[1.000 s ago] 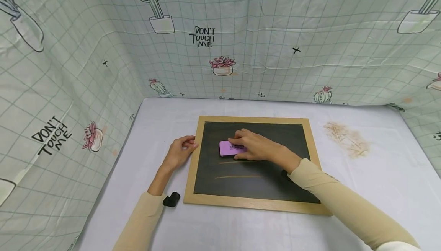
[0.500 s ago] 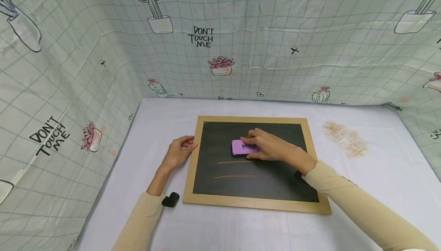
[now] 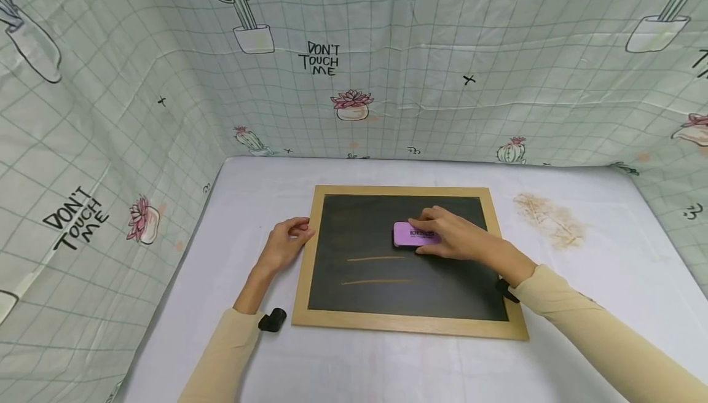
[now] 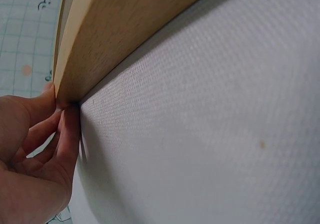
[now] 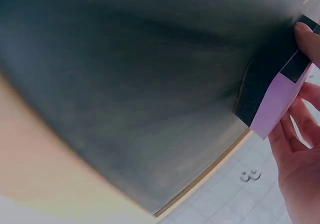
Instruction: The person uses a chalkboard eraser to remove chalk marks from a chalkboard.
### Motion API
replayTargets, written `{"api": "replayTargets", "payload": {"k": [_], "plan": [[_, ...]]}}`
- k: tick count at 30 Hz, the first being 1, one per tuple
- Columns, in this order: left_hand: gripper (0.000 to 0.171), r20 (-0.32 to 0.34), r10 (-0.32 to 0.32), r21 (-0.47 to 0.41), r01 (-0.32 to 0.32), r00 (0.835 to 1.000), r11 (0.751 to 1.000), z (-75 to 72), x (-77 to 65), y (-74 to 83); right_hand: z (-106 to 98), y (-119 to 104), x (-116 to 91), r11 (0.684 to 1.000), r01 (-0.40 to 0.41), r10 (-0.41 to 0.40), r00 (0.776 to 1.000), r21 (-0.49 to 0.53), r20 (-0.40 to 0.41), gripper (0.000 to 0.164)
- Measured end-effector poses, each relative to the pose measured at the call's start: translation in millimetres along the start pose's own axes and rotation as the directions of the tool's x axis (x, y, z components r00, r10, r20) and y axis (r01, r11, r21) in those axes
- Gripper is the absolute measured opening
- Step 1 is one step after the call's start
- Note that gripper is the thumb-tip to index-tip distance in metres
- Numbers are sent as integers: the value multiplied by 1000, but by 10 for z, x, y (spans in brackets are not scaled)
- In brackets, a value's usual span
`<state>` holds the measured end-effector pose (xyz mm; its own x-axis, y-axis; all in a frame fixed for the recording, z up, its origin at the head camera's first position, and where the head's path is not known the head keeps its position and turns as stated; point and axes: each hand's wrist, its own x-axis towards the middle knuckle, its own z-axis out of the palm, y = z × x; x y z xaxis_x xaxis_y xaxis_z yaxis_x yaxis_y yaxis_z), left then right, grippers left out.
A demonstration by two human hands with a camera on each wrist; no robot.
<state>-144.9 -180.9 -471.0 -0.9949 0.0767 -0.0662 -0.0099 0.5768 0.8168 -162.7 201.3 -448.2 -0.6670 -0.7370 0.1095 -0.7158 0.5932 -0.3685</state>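
A chalkboard (image 3: 365, 298) in a pale wooden frame lies flat, with two orange chalk lines (image 3: 377, 282) on its dark surface. My right hand (image 3: 456, 234) grips a purple chalkboard eraser (image 3: 405, 234) by its sides, above the upper line. In the right wrist view, the eraser's black felt (image 5: 265, 74) faces the board, with the thumb on one side and fingers on the other. At the frame's left edge, my left hand (image 3: 283, 246) holds the wood with its fingertips. The left wrist view has the thumb and fingers at the frame's wooden side (image 4: 110, 34).
A white cloth (image 3: 387, 369) covers the table. Brown chalk dust (image 3: 550, 219) is smeared on it right of the board. A patterned grid curtain (image 3: 387, 65) hangs behind and at the sides. Black wrist devices (image 3: 272, 320) sit near both cuffs.
My right hand has slid the eraser rightward across the upper middle of the board. The left hand keeps its place at the frame. The whole head view shifts slightly.
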Motion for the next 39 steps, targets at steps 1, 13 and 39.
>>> {"api": "replayTargets", "payload": {"k": [1,13,39], "plan": [[37,2,0,-1,0,1000,1000,1,2,-1,-7,7,-29,1000,-6,6,1000,-2,-8,61],[36,-1,17,-4,-18,1000,1000,13,20,-32,-26,59,-215,996,-44,47,998,73,-39,57],[37,5,1,-9,-1,1000,1000,-2,5,-14,50,-149,-443,998,22,-16,995,61,-98,52]]}}
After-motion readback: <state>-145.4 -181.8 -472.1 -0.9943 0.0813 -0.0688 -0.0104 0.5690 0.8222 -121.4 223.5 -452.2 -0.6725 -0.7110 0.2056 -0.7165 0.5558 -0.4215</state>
